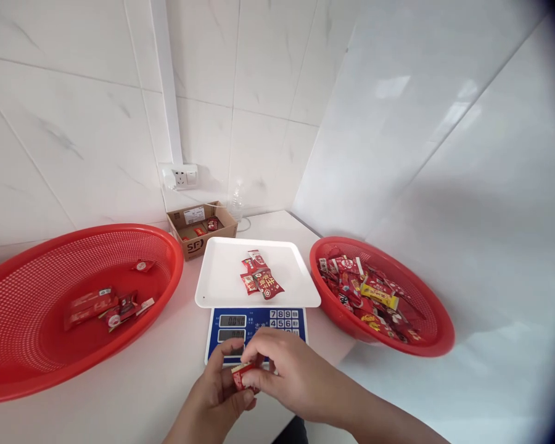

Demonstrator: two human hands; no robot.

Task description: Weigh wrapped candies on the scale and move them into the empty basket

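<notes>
Hold red candy packet (242, 375) pinched between closed fingertips of left hand (219, 388) and right hand (293, 373), just in front of weighing scale (258, 319).

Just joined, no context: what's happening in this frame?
A person holds a small red packet in both hands, left hand and right hand, just in front of a blue scale. Its white tray carries a few red packets. The left red basket holds a few packets, the right red basket many. A cardboard box sits behind.
</notes>
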